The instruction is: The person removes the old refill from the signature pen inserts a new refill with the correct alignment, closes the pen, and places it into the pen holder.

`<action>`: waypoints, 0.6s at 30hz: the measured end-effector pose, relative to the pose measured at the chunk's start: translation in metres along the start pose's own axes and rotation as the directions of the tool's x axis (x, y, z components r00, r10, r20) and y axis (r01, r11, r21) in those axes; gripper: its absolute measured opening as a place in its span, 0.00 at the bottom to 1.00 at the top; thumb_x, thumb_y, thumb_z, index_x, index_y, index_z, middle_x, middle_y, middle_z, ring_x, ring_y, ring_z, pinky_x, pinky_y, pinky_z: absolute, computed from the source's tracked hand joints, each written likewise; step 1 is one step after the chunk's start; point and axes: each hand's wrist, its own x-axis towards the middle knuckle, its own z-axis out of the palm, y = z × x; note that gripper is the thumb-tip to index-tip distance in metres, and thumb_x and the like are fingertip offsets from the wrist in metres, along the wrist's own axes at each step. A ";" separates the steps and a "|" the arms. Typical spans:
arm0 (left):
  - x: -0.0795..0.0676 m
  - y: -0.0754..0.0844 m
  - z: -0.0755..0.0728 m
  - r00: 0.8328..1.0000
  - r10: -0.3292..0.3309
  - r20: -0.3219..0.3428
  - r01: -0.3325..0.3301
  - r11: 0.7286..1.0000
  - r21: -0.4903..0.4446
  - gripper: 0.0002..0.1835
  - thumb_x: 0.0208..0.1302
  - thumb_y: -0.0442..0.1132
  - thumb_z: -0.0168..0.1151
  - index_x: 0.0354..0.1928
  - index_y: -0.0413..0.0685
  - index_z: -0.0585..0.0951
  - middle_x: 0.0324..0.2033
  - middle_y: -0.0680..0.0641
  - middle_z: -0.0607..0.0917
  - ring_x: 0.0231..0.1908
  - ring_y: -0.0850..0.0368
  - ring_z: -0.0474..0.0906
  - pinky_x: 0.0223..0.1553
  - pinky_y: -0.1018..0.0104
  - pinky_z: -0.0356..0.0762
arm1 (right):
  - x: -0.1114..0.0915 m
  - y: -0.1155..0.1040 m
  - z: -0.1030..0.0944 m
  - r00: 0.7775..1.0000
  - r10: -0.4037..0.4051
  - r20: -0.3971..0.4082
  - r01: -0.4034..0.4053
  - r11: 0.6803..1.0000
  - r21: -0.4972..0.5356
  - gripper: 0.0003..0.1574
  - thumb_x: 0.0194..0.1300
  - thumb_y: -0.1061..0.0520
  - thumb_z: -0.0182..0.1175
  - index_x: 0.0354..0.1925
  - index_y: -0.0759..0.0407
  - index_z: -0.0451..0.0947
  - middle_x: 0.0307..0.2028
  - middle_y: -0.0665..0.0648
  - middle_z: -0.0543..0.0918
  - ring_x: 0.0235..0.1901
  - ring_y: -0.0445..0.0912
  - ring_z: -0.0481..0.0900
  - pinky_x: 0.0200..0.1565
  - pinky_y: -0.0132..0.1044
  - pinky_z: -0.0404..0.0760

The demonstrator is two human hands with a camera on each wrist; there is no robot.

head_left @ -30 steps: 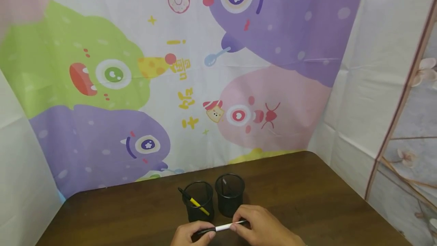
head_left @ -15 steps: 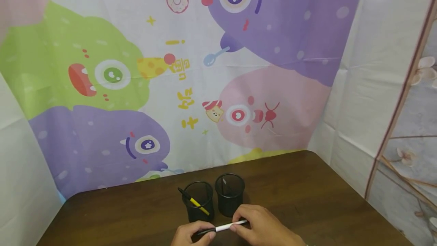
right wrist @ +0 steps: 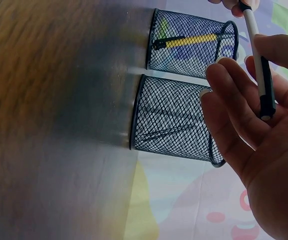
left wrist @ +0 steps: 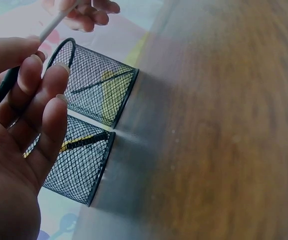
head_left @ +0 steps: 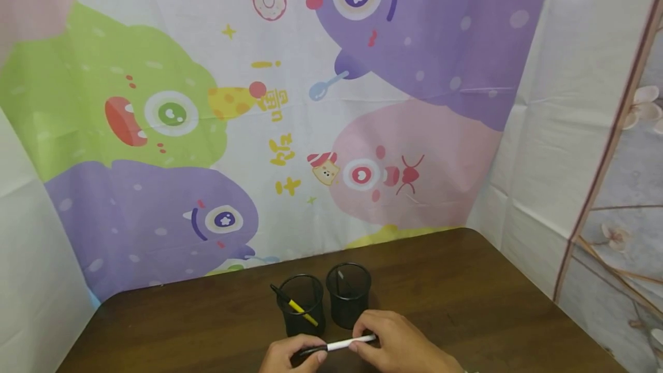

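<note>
A slim pen (head_left: 342,343) with a white barrel and black ends is held crosswise, close to level, between both hands in the head view. My left hand (head_left: 291,354) pinches its black end between thumb and fingers. On the other end, my right hand (head_left: 400,343) pinches the white barrel near its tip. The right wrist view shows the pen (right wrist: 257,60) with a black strip by its lower end and the remaining fingers loosely bent. Just beyond the hands stand two black mesh pen cups, the left cup (head_left: 291,324) and the right cup (head_left: 349,311).
A yellow and black pen (head_left: 296,306) leans in the left cup. Inside the right cup a thin dark pen (left wrist: 101,82) shows through the mesh. Both cups stand upright on the brown wooden table (head_left: 445,281), with a cartoon-print cloth (head_left: 290,229) behind it.
Both hands have stayed in place. At its right end the held pen shows more white than a second ago, as if rolled slightly between the fingers.
</note>
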 end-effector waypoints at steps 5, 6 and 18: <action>0.001 0.000 0.000 1.000 0.001 -0.001 -0.001 1.000 0.002 0.07 0.64 0.43 0.71 0.38 0.47 0.89 0.31 0.59 0.87 0.29 0.68 0.78 0.33 0.69 0.77 | 0.000 0.001 0.000 1.000 0.002 0.002 -0.002 1.000 -0.007 0.06 0.69 0.47 0.65 0.37 0.44 0.79 0.33 0.34 0.76 0.30 0.30 0.72 0.34 0.28 0.75; 0.001 0.000 0.000 1.000 -0.002 0.000 0.002 1.000 -0.001 0.07 0.64 0.43 0.71 0.38 0.47 0.89 0.31 0.59 0.87 0.29 0.68 0.78 0.32 0.69 0.77 | 0.000 0.001 0.000 1.000 0.003 0.003 -0.003 1.000 -0.006 0.06 0.69 0.47 0.65 0.37 0.44 0.79 0.33 0.34 0.76 0.30 0.30 0.72 0.34 0.28 0.75; 0.000 0.001 0.001 1.000 -0.023 0.000 0.023 1.000 -0.013 0.07 0.64 0.42 0.71 0.39 0.48 0.89 0.31 0.58 0.87 0.30 0.67 0.79 0.34 0.69 0.77 | -0.001 0.001 0.001 1.000 0.025 0.013 -0.025 1.000 -0.011 0.07 0.68 0.48 0.67 0.36 0.42 0.77 0.33 0.34 0.76 0.30 0.30 0.72 0.34 0.28 0.75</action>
